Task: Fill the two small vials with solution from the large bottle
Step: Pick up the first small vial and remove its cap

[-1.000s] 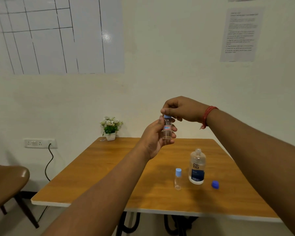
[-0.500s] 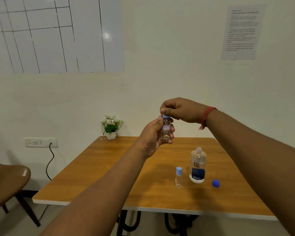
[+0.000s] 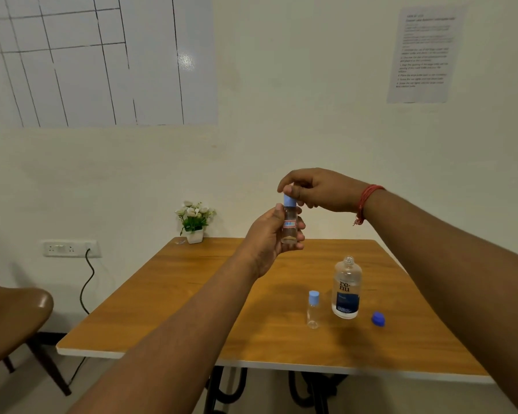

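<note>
My left hand (image 3: 266, 237) grips a small clear vial (image 3: 289, 227) upright in the air above the table. My right hand (image 3: 314, 189) pinches the vial's light blue cap (image 3: 289, 201) from above. A second small vial (image 3: 313, 309) with a light blue cap stands on the wooden table (image 3: 222, 309). Right beside it stands the large clear bottle (image 3: 346, 288) with a dark blue label, its neck uncapped. The bottle's dark blue cap (image 3: 378, 319) lies on the table to its right.
A small white pot of flowers (image 3: 195, 221) sits at the table's far left corner. A brown chair (image 3: 12, 321) stands at the left. A wall socket (image 3: 69, 248) with a black cable hangs behind it.
The held vial and both hands stay in nearly the same place. More of the light blue cap shows under my right fingers now.
</note>
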`<state>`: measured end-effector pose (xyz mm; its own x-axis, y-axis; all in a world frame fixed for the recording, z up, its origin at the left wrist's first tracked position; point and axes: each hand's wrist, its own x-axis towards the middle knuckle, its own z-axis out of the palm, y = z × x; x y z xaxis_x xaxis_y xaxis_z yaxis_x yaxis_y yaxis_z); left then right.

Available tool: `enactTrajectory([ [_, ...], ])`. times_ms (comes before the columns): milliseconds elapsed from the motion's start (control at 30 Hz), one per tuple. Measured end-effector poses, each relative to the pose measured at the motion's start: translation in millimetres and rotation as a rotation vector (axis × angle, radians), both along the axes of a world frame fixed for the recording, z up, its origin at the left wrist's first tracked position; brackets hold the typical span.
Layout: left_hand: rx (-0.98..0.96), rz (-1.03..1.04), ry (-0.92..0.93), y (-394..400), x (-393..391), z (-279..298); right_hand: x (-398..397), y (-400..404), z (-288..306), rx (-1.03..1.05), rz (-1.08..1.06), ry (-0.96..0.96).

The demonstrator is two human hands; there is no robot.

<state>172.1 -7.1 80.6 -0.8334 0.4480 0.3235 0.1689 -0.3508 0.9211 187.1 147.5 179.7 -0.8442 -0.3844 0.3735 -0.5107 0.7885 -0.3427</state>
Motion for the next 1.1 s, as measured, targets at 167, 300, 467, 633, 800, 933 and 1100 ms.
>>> enactTrajectory([
  [167,-0.032,0.007,0.013,-0.9,0.1,-1.4,-2.9,-0.7,-4.9,0.039,-0.077,0.076],
  [300,-0.045,0.023,0.021,0.3,1.2,-0.6,-4.1,-0.6,-6.9,-0.001,-0.065,0.08],
  [467,-0.046,0.029,0.025,-1.8,0.3,-0.1,-4.7,1.8,-12.6,-0.108,-0.015,0.021],
  [633,-0.033,0.031,0.017,-1.4,0.4,-2.2,-5.5,1.2,-17.5,-0.183,-0.026,0.061],
  [800,-0.037,0.04,0.028,-1.1,1.1,-0.1,-6.4,2.9,-15.9,-0.265,-0.084,0.151],
  [933,-0.061,0.054,0.035,-1.0,0.6,-0.2,-4.5,2.1,-17.0,-0.261,-0.073,0.126],
  [1100,-0.056,0.057,0.024,-0.2,1.1,-1.7,-2.7,-0.1,-17.8,-0.279,-0.051,0.099],
])
